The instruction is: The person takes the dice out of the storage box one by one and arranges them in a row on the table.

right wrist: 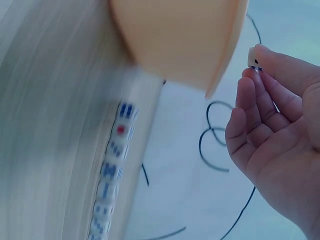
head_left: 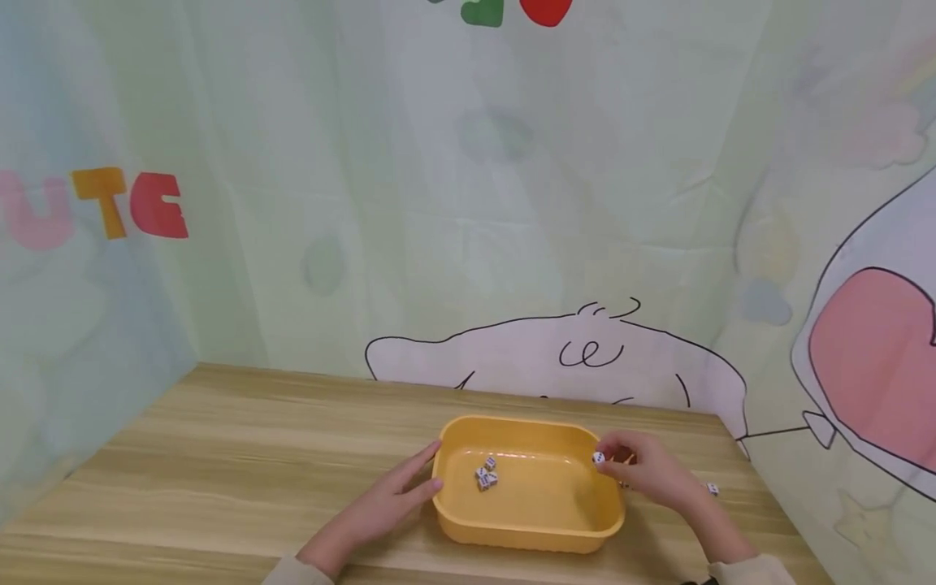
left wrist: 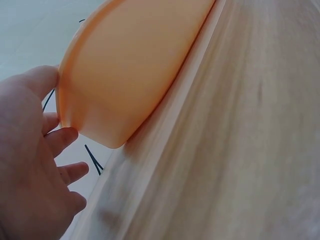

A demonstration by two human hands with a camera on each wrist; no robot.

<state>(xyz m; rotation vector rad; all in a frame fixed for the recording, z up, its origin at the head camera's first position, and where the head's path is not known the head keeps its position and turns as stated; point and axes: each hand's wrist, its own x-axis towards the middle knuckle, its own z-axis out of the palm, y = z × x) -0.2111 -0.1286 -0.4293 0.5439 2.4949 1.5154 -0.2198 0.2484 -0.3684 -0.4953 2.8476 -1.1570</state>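
Right hand (head_left: pixel 647 467): pinching one white die (head_left: pixel 599 458) between thumb and fingertips. From my end the die sits up at the right end of the yellow tub (head_left: pixel 530 539), near the rim; in the right wrist view it's apart from the tub wall, a dark pip facing me. Left hand (head_left: pixel 387 504): grasping nothing, fingers extended, thumb spread, fingertips touching the tub's left side. Left wrist view has the same contact, on the outer wall by the rim.

Tub stands upright on the wood-grain table (head_left: pixel 241 471). Inside, left of centre, I get a small cluster of dice (head_left: pixel 482 472), four by my count, bunched close on the floor of the tub. Outside, just right of it, a row of dice (right wrist: pixel 108 171) runs along the table, end to end; I count at least seven in the right wrist view, blurred, one with a red pip, the rest blue-marked. On the head camera the right hand and forearm cover most of that row.

Behind the table I've got a pale printed curtain (head_left: pixel 409 162), colored letters (head_left: pixel 157 205) at left, pink heart (head_left: pixel 877 349) at right. Light sleeves (head_left: pixel 753 570) on both arms.
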